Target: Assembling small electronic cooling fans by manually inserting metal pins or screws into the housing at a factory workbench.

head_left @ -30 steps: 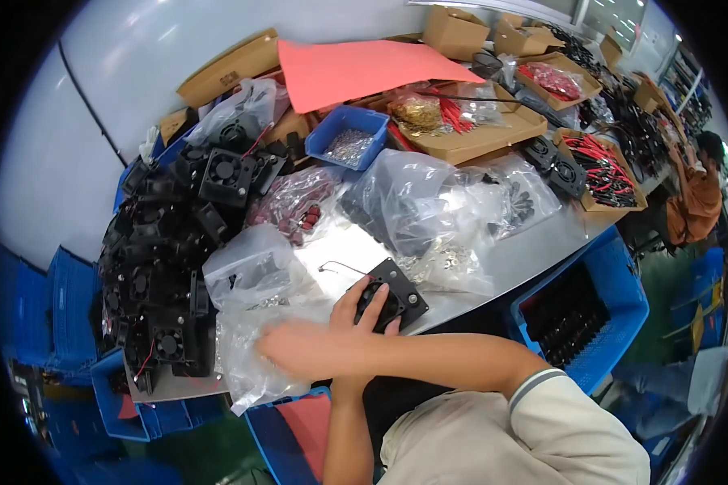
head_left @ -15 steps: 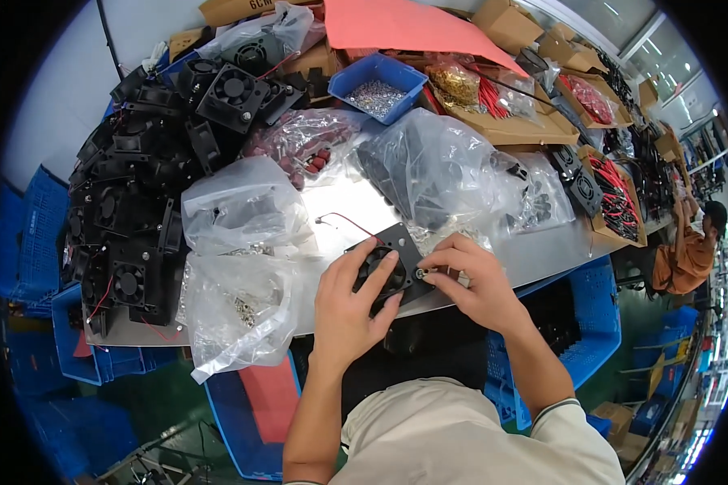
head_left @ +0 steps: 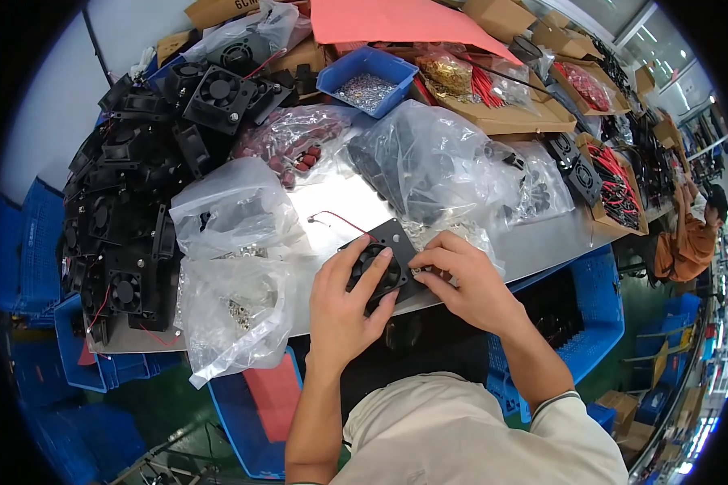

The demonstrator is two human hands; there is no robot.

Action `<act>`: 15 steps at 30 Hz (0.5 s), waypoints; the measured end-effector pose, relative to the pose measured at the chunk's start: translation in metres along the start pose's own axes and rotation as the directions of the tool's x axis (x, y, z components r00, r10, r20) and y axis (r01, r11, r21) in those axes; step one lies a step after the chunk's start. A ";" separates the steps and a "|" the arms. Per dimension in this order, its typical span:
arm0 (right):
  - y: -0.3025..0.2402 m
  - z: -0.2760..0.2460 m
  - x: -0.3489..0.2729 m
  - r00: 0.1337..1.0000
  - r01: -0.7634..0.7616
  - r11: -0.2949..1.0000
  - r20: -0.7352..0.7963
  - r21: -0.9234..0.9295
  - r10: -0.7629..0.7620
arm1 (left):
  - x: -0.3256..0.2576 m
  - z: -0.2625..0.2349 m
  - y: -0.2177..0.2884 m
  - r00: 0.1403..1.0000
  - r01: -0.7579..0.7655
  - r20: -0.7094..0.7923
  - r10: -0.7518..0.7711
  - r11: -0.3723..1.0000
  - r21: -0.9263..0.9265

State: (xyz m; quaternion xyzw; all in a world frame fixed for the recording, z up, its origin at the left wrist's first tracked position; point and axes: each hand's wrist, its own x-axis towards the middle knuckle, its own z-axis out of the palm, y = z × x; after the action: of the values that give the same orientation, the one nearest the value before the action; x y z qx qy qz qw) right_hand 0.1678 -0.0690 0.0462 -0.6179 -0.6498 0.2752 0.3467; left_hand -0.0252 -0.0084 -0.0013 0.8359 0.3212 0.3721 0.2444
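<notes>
My left hand (head_left: 341,305) grips a square black fan panel (head_left: 398,240) close to the table's near edge, its fingers spread over the round fan and the thumb at the near side. A thin red lead runs from the panel's far side onto the table. At the panel's right edge, my right hand (head_left: 471,284) is closed in a pinch, thumb against forefinger, on a small metal fitting that the fingertips mostly hide. Beyond that hand lies a clear bag (head_left: 461,236) of small metal parts.
Black fan units (head_left: 125,218) are piled at the left. Clear bags (head_left: 239,303) lie beside my left hand. Farther back are a bag of dark red parts (head_left: 295,141), a blue bin (head_left: 392,69) of small metal pieces and cardboard trays. Blue crates (head_left: 586,311) stand below; a person (head_left: 687,242) sits far right.
The view has shifted slightly. My right fingers have closed farther over the small metal fitting, which shows less now. My left hand keeps its hold on the fan panel.
</notes>
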 end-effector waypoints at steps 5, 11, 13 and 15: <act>-0.003 0.001 0.002 1.000 0.013 0.998 0.009 -0.060 -0.012 | 0.001 0.001 -0.001 1.000 -0.003 0.004 0.003 1.000 0.000; -0.001 0.001 -0.001 1.000 0.003 0.998 -0.024 -0.063 -0.004 | 0.000 0.003 -0.001 1.000 -0.004 0.007 0.004 1.000 0.010; 0.000 0.001 -0.002 1.000 0.013 0.998 -0.022 -0.055 -0.014 | -0.001 0.003 -0.002 1.000 0.003 0.006 -0.003 1.000 0.021; 0.000 -0.001 -0.002 0.999 0.027 0.999 -0.016 -0.046 -0.027 | -0.001 0.002 -0.002 1.000 0.005 0.007 -0.005 1.000 0.013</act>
State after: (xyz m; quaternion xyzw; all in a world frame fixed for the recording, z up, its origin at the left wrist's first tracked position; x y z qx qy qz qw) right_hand 0.1690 -0.0714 0.0465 -0.6192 -0.6614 0.2502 0.3414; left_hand -0.0245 -0.0082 -0.0040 0.8381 0.3247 0.3663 0.2409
